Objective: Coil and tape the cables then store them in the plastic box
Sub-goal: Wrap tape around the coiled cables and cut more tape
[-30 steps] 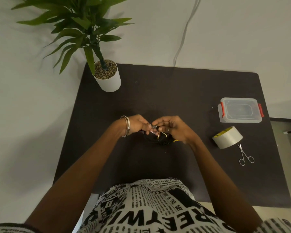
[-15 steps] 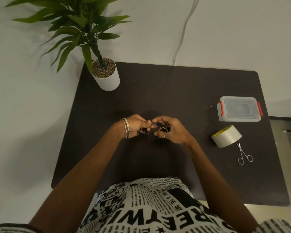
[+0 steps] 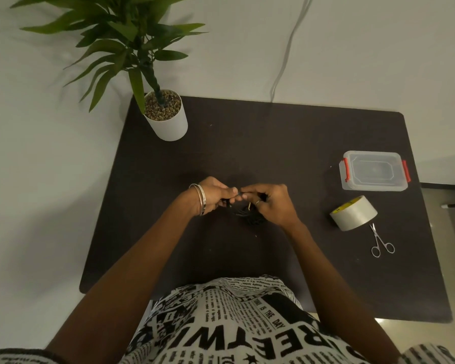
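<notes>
Both hands are gripping a dark cable bundle over the table's middle.

The left hand (image 3: 216, 197) and right hand (image 3: 269, 203) are curling round the black cables (image 3: 247, 215), mostly hiding them against the dark table (image 3: 273, 143); the closed plastic box (image 3: 373, 170) is sitting well apart, right.

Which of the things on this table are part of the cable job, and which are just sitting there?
Part of the job:
black cable, held in the left hand and right hand
tape roll
scissors
plastic box, lid on

Just there:
potted plant
white cord on the wall
</notes>
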